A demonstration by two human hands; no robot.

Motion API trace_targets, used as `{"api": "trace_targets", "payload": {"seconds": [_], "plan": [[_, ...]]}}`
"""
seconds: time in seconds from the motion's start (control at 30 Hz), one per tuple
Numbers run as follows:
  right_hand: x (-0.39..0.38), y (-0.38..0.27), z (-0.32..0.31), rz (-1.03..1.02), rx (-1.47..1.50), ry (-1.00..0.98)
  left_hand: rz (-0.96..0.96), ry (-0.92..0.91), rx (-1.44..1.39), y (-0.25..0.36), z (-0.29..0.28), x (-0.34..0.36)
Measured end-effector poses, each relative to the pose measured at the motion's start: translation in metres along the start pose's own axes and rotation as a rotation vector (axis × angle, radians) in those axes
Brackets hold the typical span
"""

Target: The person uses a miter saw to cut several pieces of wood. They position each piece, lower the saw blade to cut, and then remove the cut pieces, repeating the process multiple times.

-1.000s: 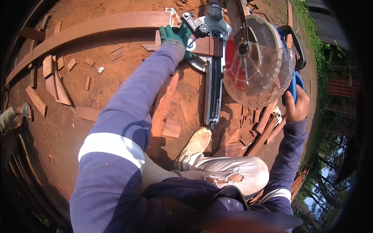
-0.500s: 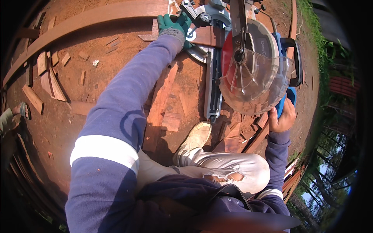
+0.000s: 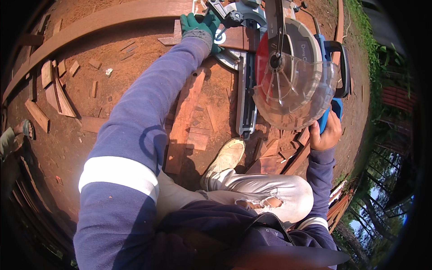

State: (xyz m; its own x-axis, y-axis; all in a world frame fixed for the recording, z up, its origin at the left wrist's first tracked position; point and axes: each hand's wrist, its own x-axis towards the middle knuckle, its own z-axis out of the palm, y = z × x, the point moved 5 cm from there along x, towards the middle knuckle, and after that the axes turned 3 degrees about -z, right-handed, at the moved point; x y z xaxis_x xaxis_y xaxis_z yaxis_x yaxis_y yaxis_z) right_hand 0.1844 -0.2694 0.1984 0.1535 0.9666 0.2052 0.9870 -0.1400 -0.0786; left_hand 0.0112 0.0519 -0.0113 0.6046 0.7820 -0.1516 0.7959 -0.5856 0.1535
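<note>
In a green glove with a grey cuff, my left hand (image 3: 200, 32) spans a short reddish-brown board (image 3: 240, 38), thumb at the near edge and fingers at the far edge. The board lies on the bed of a blue and grey mitre saw (image 3: 310, 67), beside a clamp with a black knob (image 3: 234, 18). My bare right hand (image 3: 326, 132) is wrapped around the saw's blue handle (image 3: 336, 109). A clear guard (image 3: 292, 96) covers the lower blade. Where the blade stands against the board cannot be made out.
A long plank (image 3: 103, 22) arcs across the upper left. Wood offcuts (image 3: 63, 96) lie scattered on the reddish ground, with more near my shoe (image 3: 227, 155). Another person's foot (image 3: 28, 129) shows at far left. A cable (image 3: 315, 24) runs behind the saw.
</note>
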Motion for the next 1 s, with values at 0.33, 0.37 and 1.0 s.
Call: {"api": "trace_targets", "payload": {"seconds": [0.33, 0.37, 1.0], "plan": [[-0.001, -0.001, 0.005, -0.024, 0.002, 0.068, 0.017, 0.039, -0.046, -0.001, 0.002, 0.002], [-0.001, 0.0, 0.006, -0.02, 0.001, 0.067, 0.02, 0.034, -0.048, -0.001, 0.002, 0.002], [0.004, -0.001, 0.013, -0.018, -0.015, 0.085, 0.02, 0.002, -0.007, 0.001, 0.001, 0.001]]}}
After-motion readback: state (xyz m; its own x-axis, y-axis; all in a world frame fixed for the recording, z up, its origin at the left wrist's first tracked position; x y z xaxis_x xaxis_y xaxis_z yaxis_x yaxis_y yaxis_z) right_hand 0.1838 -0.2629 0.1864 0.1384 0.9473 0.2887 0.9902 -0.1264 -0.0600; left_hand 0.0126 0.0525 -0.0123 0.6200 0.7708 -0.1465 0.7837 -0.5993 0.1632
